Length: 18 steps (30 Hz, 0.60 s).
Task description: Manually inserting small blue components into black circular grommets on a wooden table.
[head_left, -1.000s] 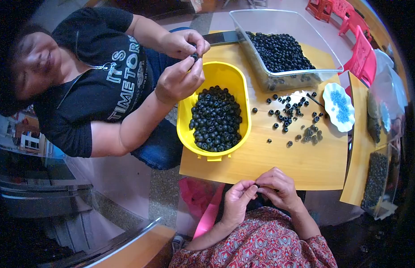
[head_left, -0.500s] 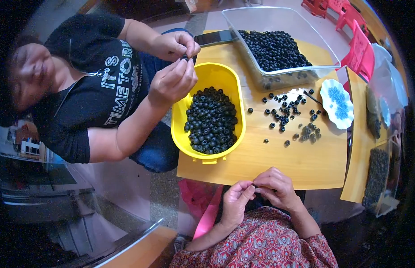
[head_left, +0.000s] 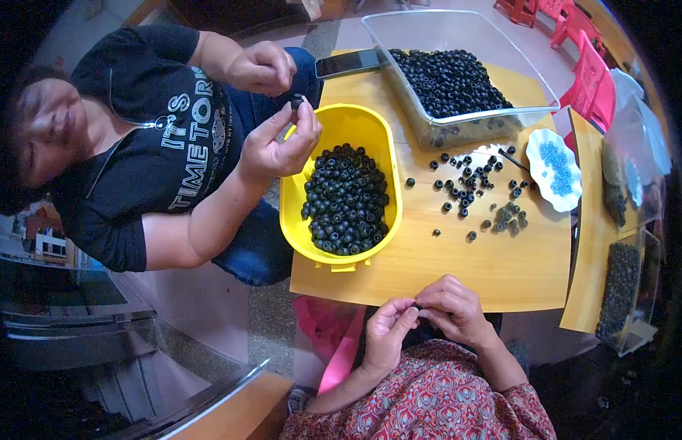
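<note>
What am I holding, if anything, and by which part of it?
A small black bead, pinched between your left hand and right hand. It's mostly covered, so exactly which part of it each hand grips can't be told.

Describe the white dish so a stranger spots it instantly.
Find the table. Near its right edge, right of the scattered black beads, sits the white dish. Unlike the clear bin and yellow tub, it's scalloped and holds small blue pieces.

My shirt (head_left: 429, 396) is red with a pale swirling pattern. The tub (head_left: 382, 147) is yellow, its beads (head_left: 346, 198) black, the dish (head_left: 563, 205) white; my half-hidden piece (head_left: 416, 306) looks black.
</note>
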Motion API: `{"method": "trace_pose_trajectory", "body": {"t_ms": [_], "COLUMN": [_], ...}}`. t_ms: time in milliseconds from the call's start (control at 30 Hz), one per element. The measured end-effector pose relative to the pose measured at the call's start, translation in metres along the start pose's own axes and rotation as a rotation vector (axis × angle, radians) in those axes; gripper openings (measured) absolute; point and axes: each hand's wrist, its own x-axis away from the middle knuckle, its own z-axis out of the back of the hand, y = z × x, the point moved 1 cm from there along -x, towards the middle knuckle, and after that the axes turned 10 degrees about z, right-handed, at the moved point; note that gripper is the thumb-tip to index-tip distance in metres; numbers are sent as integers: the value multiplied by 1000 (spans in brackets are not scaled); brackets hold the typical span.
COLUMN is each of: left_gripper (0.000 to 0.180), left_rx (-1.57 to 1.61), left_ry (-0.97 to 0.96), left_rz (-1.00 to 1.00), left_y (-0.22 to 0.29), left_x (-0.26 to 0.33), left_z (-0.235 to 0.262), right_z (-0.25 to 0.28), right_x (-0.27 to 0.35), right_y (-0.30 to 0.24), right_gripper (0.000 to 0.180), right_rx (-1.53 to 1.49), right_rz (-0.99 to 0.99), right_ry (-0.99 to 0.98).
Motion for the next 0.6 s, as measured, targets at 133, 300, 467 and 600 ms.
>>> {"method": "trace_pose_trajectory", "body": {"t_ms": [133,300,467,600], "left_gripper": [20,20,19,19], "left_rx": [-10,13,33,30], "left_ry": [5,0,-18,-21], "left_rz": [5,20,38,40], "left_y": [0,3,2,0], "left_x": [-1,-1,-2,-4], "left_z": [1,-1,-2,0], "right_z": [1,1,3,3], "right_x": [-1,-1,0,1], "right_y": [-1,1,1,3], "right_gripper": [19,20,21,21], "right_rx": [22,33,32,30], "right_rz": [-2,25,30,38], "right_ry": [5,10,22,23]}}
